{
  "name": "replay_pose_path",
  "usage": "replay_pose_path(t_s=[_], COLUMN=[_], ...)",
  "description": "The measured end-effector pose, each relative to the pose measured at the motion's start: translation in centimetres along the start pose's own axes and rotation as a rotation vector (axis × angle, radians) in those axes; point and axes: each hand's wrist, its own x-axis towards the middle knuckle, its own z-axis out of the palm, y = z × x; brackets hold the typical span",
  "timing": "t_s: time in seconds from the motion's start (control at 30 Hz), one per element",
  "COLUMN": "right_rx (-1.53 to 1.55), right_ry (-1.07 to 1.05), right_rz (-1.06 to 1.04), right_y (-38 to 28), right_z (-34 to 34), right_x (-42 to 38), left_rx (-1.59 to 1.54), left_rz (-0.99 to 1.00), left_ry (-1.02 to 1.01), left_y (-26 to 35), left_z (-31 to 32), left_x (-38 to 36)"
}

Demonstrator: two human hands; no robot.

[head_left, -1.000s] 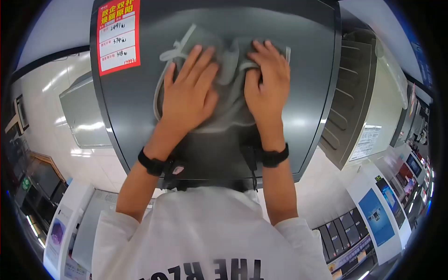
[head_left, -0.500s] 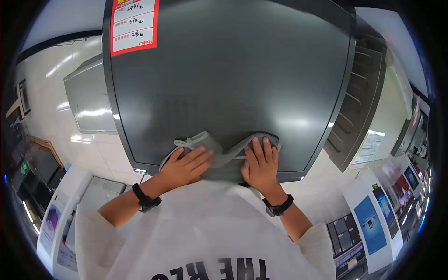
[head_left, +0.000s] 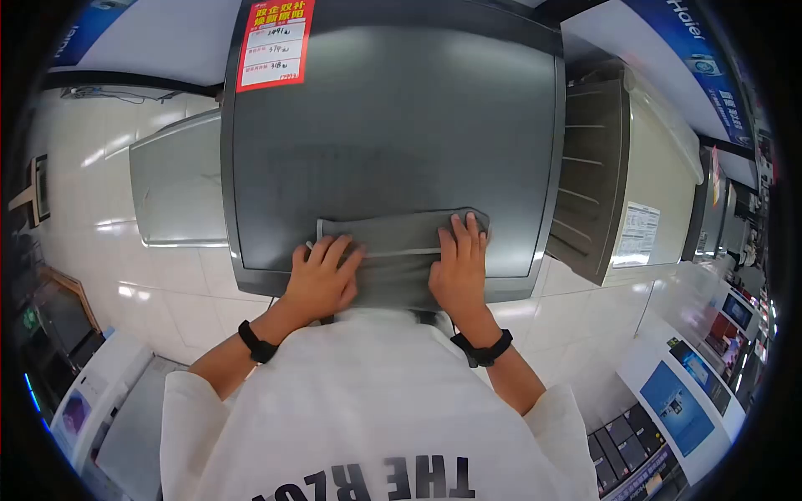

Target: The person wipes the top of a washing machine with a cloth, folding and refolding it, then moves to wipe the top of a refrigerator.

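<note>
A grey piece of cloth [head_left: 393, 235] with pale piping lies spread across the near part of a large dark glossy top [head_left: 401, 125]. My left hand [head_left: 321, 274] rests on the cloth's left end, fingers spread and slightly bent. On its right end lies my right hand [head_left: 459, 271], fingers stretched out flat toward the far edge. Both palms face down, and neither hand is closed around the cloth. The cloth's near part runs down toward my white shirt, where its edge is hard to see.
A red and white price sign [head_left: 276, 46] stands on the top's far left corner. A grey appliance [head_left: 180, 184] is at the left, and a cream unit with a ribbed dark side [head_left: 593, 167] at the right. Display stands [head_left: 681, 401] flank me on the tiled floor.
The cloth, folded and bunched with a loop of cord showing, is now laid out straighter and flatter between my hands. Both hands have shifted slightly, and the view has moved.
</note>
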Motion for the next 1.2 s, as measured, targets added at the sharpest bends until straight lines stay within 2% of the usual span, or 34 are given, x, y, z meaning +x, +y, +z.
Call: replay_pose_path(t_s=[0.13, 0.27, 0.37, 0.5, 0.53, 0.7, 0.8, 0.93, 1.07, 1.2], right_rx=[0.048, 0.067, 0.063, 0.081, 0.091, 0.094, 0.06, 0.176, 0.161, 0.082], right_ry=[0.01, 0.041, -0.041, -0.148, -0.159, -0.086, -0.05, 0.118, 0.014, -0.128], right_rz=[0.038, -0.033, -0.121, -0.195, -0.186, -0.154, -0.189, -0.146, -0.174, -0.275], right_y=[-1.8, -3.1, -3.0, -1.5, -1.3, -1.6, -2.0, -2.7, -2.4, -1.7], right_z=[-0.7, -0.4, -0.3, -1.1, -1.3, -0.1, 1.0, 2.4, 1.0, -0.3], right_x=[0.2, 3.3, 2.6, 0.9, 0.8, 2.3, 5.1, 7.5, 7.4, 3.7], left_rx=[0.119, 0.146, 0.047, -0.221, -0.192, -0.192, -0.248, -0.259, -0.247, -0.199], left_rz=[-0.064, -0.156, -0.198, 0.095, 0.172, 0.152, 0.119, 0.045, 0.071, 0.195], left_ry=[0.024, 0.168, 0.018, 0.086, 0.094, 0.084, 0.146, 0.292, 0.237, 0.123], left_y=[0.5, 1.8, 3.4, -0.8, -2.4, -2.3, -1.8, -0.3, -0.5, -0.6], left_z=[-0.7, -0.4, -3.1, 0.0, 0.8, 1.0, 1.3, 2.6, 1.8, 2.1], left_x=[2.2, 5.8, 8.4, 6.6, 5.8, 6.3, 9.2, 11.9, 11.4, 6.7])
